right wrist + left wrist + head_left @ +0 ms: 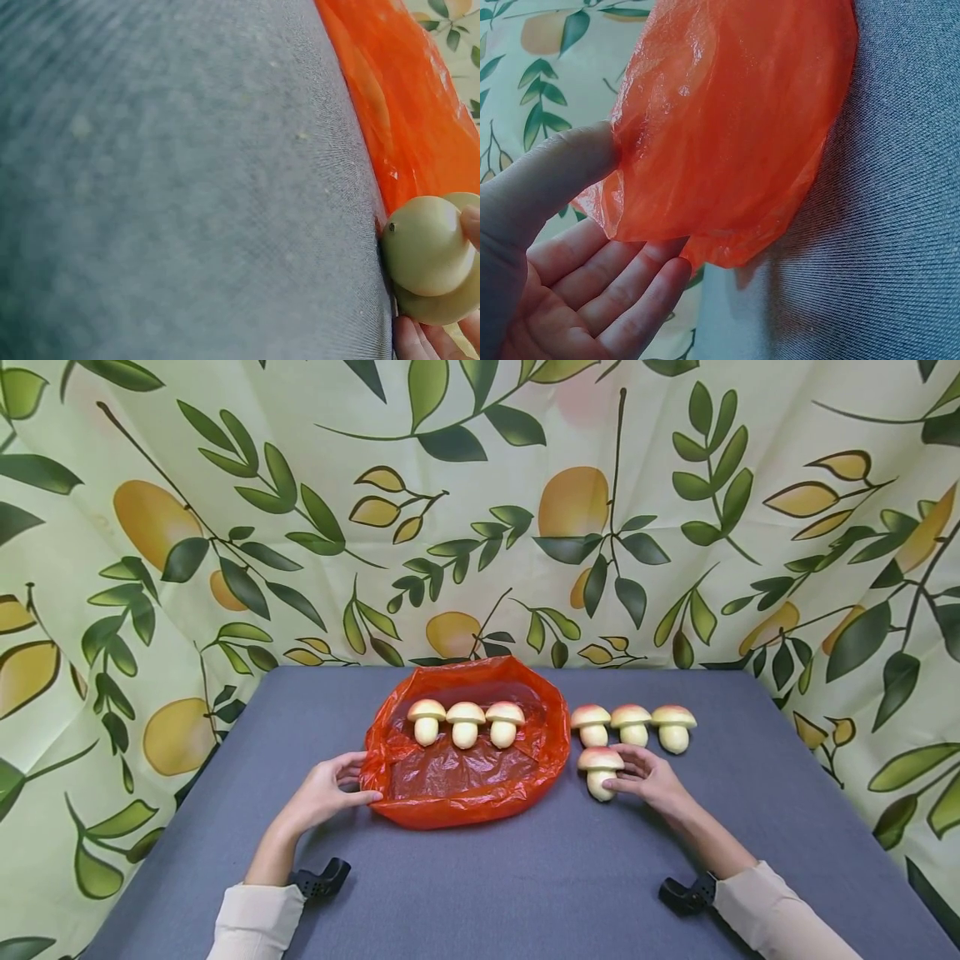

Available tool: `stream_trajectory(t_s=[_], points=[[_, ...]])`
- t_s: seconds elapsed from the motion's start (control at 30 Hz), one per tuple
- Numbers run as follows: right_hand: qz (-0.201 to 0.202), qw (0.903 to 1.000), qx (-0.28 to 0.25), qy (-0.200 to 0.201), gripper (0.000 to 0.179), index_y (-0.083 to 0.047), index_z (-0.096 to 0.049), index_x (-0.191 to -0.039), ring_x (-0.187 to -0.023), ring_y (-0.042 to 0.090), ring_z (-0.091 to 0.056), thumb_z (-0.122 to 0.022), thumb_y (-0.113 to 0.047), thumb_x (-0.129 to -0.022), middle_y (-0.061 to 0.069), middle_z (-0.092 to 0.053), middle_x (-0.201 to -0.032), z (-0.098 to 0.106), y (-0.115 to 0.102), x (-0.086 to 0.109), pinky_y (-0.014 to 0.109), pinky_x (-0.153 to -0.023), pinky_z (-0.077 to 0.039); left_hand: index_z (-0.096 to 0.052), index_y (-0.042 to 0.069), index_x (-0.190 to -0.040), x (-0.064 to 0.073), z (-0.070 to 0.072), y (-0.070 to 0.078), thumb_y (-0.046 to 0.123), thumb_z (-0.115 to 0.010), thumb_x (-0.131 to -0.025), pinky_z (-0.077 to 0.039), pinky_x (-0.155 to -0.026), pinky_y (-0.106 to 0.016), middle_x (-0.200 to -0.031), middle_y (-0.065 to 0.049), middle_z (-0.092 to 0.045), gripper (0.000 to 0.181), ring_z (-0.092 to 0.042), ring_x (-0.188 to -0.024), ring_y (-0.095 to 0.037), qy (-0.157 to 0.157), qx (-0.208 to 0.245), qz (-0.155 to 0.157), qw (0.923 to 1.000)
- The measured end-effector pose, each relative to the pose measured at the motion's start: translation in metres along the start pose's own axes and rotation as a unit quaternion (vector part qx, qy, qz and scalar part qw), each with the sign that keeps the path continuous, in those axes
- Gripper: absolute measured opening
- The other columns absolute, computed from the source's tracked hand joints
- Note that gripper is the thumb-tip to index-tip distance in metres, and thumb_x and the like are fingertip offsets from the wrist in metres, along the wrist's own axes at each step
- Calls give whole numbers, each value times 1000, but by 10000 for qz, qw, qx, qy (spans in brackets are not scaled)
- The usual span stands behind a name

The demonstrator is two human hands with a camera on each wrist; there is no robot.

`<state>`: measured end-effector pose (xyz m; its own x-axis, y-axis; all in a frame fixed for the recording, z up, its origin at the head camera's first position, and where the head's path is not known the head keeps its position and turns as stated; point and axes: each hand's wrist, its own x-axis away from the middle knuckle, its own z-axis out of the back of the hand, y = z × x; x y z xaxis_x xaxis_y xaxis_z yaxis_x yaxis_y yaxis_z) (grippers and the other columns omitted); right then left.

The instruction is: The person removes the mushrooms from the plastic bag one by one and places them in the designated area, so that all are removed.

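A red plastic bag (457, 814) lies spread on the table with its mouth turned up. Three toy mushrooms (465, 737) with pinkish-yellow caps lie in a row inside it. My left hand (326, 793) holds the bag's left edge between thumb and fingers; in the left wrist view some fingertips are hidden behind the red plastic (727, 135). Right of the bag, my right hand (648, 781) grips another toy mushroom (600, 762) by its stem. The right wrist view shows the rounded stem end (424, 247) with a small dark spot.
Three more toy mushrooms (631, 723) lie in a row on the grey-blue table (480, 893), just beyond my right hand. Behind the table hangs a leaf-and-fruit patterned cloth (480, 543). Black wrist devices (322, 878) sit on both forearms.
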<state>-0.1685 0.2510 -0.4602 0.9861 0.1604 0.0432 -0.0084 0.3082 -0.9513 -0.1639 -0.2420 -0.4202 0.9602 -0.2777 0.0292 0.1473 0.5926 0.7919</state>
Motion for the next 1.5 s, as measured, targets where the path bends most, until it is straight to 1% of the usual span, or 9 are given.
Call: stream_trajectory(t_s=[0.17, 0.33, 0.6, 0.77, 0.87, 0.97, 1.07, 1.13, 1.5], points=[[13, 9999, 109, 69, 65, 8, -44, -136, -94, -13, -58, -75, -9, -81, -28, -57, -102, -1, 0, -1, 11, -81, -51, -50, -10, -131, 0, 0, 1, 17, -78, -80, -55, -93, -47, -127, -29, -59, 64, -64, -110, -38, -9, 2, -21, 10000], [-14, 9998, 160, 126, 66, 7, -44, -136, -94, -13, -58, -75, -9, -81, -20, -58, -108, -2, -1, 0, 11, -82, -51, -50, -9, -131, 0, 0, 1, 17, -78, -80, -55, -93, -47, -127, -29, -59, 64, -64, -109, -37, -15, -4, -36, 10000], [-25, 9996, 270, 122, 64, 7, -44, -137, -94, -13, -56, -74, -7, -82, 22, -58, -128, -3, -5, -1, 12, -81, -52, -50, -10, -131, 0, 0, -1, 16, -78, -80, -56, -93, -45, -127, -30, -59, 64, -64, -109, -38, -15, 81, -5, 10000], [-66, 9995, 286, 94, 63, 7, -44, -137, -94, -15, -54, -73, -8, -83, 31, -51, -135, -2, -7, 0, 12, -80, -51, -49, -11, -131, -1, -1, -1, 14, -78, -79, -56, -93, -43, -127, -31, -59, 64, -64, -109, -38, 9, 176, 56, 9998], [-106, 9996, 250, 107, 64, 7, -43, -137, -94, -15, -55, -73, -9, -83, 27, -54, -133, 0, -8, 1, 12, -80, -51, -49, -11, -131, -1, -1, -1, 15, -78, -79, -55, -93, -45, -127, -31, -58, 65, -64, -110, -39, 19, 176, 46, 9998], [-144, 9997, 173, 132, 64, 8, -43, -137, -95, -15, -55, -73, -10, -84, 7, -62, -124, 3, -9, 3, 12, -81, -52, -49, -11, -131, -1, 0, -1, 15, -78, -80, -55, -93, -46, -127, -31, -58, 65, -64, -110, -39, 9, 159, 39, 9999], [-140, 9998, 92, 113, 65, 9, -42, -138, -96, -15, -56, -73, -12, -84, -16, -60, -114, 6, -11, 6, 12, -81, -52, -49, -11, -131, -2, 0, -1, 15, -78, -80, -55, -93, -46, -127, -31, -58, 64, -64, -110, -39, 0, 152, 49, 9999], [-69, 9999, 36, 137, 64, 10, -41, -137, -96, -14, -57, -72, -10, -84, -24, -58, -108, 7, -12, 7, 13, -80, -53, -49, -11, -131, -2, 0, -1, 15, -78, -80, -55, -93, -46, -127, -31, -59, 64, -64, -109, -38, -3, 147, 53, 9999], [756, 9958, 183, 479, 53, 16, -44, -128, -97, -13, -61, -70, -4, -86, -30, -62, -101, 14, -28, 13, 6, -82, -52, -49, -10, -131, -1, 0, -1, 15, -78, -80, -55, -93, -47, -128, -31, -58, 64, -64, -110, -38, -10, 106, 29, 9999]])
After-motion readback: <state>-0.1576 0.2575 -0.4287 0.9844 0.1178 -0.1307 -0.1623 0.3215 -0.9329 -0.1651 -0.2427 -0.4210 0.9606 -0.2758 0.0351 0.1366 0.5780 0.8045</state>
